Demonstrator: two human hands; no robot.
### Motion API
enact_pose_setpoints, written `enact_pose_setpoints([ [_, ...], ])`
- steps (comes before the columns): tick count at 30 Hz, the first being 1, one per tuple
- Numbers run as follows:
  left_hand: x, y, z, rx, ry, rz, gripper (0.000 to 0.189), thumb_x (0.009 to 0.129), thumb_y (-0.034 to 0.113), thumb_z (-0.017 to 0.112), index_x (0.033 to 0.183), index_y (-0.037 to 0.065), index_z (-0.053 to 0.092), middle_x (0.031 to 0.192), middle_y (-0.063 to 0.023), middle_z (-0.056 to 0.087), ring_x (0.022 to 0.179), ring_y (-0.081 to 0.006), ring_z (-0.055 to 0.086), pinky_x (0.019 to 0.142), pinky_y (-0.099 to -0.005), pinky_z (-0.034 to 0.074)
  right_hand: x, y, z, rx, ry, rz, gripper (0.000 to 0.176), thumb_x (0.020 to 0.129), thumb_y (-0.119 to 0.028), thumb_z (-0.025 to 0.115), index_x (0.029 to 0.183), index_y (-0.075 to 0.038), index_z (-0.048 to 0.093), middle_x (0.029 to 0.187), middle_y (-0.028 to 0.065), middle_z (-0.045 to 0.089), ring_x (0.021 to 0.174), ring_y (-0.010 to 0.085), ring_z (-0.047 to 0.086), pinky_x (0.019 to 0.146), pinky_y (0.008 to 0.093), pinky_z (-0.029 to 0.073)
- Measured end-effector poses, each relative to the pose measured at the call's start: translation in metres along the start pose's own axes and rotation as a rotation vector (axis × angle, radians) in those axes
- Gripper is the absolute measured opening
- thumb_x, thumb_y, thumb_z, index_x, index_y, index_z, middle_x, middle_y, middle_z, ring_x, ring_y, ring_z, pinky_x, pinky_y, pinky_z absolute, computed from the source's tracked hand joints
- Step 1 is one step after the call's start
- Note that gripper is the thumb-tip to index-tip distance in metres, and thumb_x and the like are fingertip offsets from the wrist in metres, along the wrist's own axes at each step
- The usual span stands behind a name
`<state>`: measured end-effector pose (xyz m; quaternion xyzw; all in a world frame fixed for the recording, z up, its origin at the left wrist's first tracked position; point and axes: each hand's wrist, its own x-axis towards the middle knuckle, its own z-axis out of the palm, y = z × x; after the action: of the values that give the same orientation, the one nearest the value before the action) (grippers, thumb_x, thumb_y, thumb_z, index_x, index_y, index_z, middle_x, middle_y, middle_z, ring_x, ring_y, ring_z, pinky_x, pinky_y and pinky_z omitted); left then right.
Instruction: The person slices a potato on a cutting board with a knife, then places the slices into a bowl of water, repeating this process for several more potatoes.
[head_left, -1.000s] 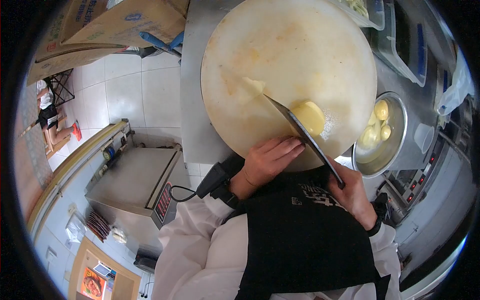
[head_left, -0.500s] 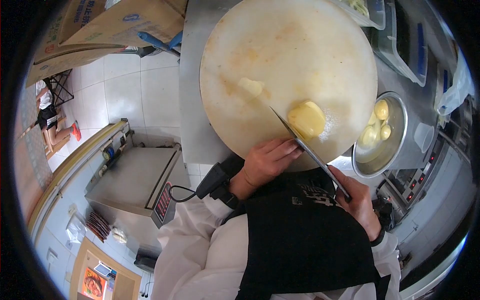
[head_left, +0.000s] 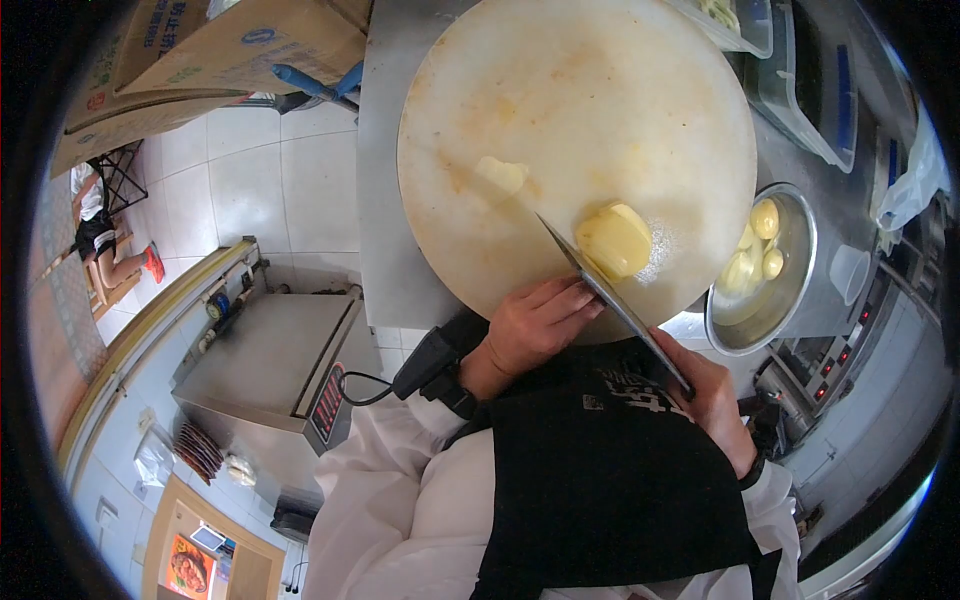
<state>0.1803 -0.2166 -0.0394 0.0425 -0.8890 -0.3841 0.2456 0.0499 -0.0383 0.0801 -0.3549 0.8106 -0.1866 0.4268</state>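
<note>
My right hand grips the handle of a knife, whose blade slants up and left over the near part of a round chopping board. Just beyond the blade lies a peeled yellow potato, its near side partly behind the knife. My left hand rests at the board's near edge, fingers curled together against the near side of the blade; whatever they hold is hidden. A thin pale slice lies flat on the board, further off to the left.
A steel bowl with several peeled potatoes stands right of the board. Plastic tubs sit at the upper right, near a small white cup. On the left are cardboard boxes and a steel appliance. Someone's leg shows far left.
The knife and my right hand have shifted slightly up and to the left. My left hand, the potato and the slice look nearly unchanged.
</note>
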Motion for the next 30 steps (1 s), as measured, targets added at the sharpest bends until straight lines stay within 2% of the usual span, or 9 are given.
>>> enact_pose_setpoints([
  [9,-0.006,0.001,0.008,-0.014,-0.057,-0.054,0.018,0.073,0.009,0.065,0.090,0.008,0.065,0.095,-0.0038,0.060,0.082,-0.0191,0.061,0.066,-0.0297,0.052,0.010,-0.003,0.002,-0.029,-0.071,0.135,0.061,0.067,0.002,0.064,0.125,-0.009,0.050,0.083,0.0209,0.060,0.078,0.0350,0.062,0.066,0.0376,0.050],
  [12,0.000,0.001,0.012,-0.042,-0.057,-0.101,0.022,0.073,0.009,0.064,0.095,0.006,0.063,0.096,-0.0059,0.060,0.085,-0.0220,0.060,0.067,-0.0312,0.052,0.001,0.005,0.003,0.113,0.041,0.081,0.050,0.072,0.001,0.058,0.121,-0.006,0.053,0.080,0.0213,0.059,0.075,0.0324,0.063,0.065,0.0357,0.049],
  [14,0.010,0.005,0.009,-0.045,-0.010,-0.110,0.024,0.073,0.008,0.064,0.097,0.005,0.063,0.096,-0.0075,0.060,0.086,-0.0239,0.060,0.068,-0.0318,0.051,-0.020,0.017,0.004,0.244,0.137,0.138,0.030,0.078,-0.002,0.053,0.107,0.000,0.058,0.066,0.0151,0.058,0.062,0.0234,0.061,0.058,0.0326,0.047],
  [15,0.017,0.011,0.006,-0.061,0.003,-0.230,0.037,0.071,0.004,0.067,0.106,0.006,0.057,0.104,-0.0096,0.054,0.088,-0.0240,0.058,0.072,-0.0319,0.050,-0.032,0.028,0.005,0.257,0.153,0.129,0.030,0.078,-0.002,0.053,0.107,0.000,0.058,0.066,0.0151,0.058,0.062,0.0234,0.061,0.058,0.0326,0.047],
  [17,0.029,0.022,0.000,-0.089,0.025,-0.469,0.064,0.066,-0.003,0.071,0.125,0.007,0.047,0.118,-0.0139,0.042,0.092,-0.0242,0.054,0.080,-0.0321,0.049,-0.058,0.051,0.005,0.445,0.211,0.269,0.013,0.082,-0.005,0.052,0.092,0.003,0.057,0.056,0.0063,0.054,0.049,0.0127,0.053,0.049,0.0275,0.043],
  [18,0.036,0.025,-0.001,-0.075,0.016,-0.446,0.064,0.066,-0.003,0.071,0.125,0.007,0.047,0.118,-0.0139,0.042,0.092,-0.0242,0.054,0.080,-0.0321,0.049,-0.066,0.056,0.005,0.567,0.286,0.295,0.010,0.085,-0.007,0.051,0.081,0.001,0.054,0.053,0.0007,0.049,0.043,0.0077,0.046,0.042,0.0236,0.038],
  [20,0.052,0.027,0.000,-0.081,-0.199,-0.505,0.077,0.066,-0.004,0.071,0.134,0.011,0.037,0.123,-0.0142,0.036,0.095,-0.0251,0.051,0.084,-0.0333,0.046,-0.083,0.078,0.006,0.644,0.376,0.300,0.012,0.086,-0.009,0.051,0.076,-0.001,0.053,0.053,-0.0001,0.048,0.042,0.0072,0.045,0.040,0.0229,0.038],
  [27,0.095,0.043,0.050,0.005,-0.378,-0.378,0.071,0.068,-0.004,0.070,0.131,0.011,0.041,0.120,-0.0144,0.039,0.097,-0.0280,0.051,0.082,-0.0328,0.049,-0.134,0.147,0.001,0.848,0.628,0.368,0.014,0.085,-0.010,0.050,0.073,-0.003,0.050,0.053,-0.0004,0.046,0.041,0.0078,0.045,0.038,0.0228,0.038],
  [30,0.110,0.069,0.098,-0.108,-0.403,-0.344,0.064,0.069,-0.005,0.067,0.127,0.007,0.043,0.119,-0.0171,0.042,0.103,-0.0336,0.050,0.088,-0.0363,0.044,-0.154,0.175,-0.005,0.898,0.672,0.373,0.013,0.085,-0.009,0.050,0.072,-0.004,0.049,0.053,-0.0004,0.046,0.041,0.0074,0.045,0.038,0.0225,0.038],
])
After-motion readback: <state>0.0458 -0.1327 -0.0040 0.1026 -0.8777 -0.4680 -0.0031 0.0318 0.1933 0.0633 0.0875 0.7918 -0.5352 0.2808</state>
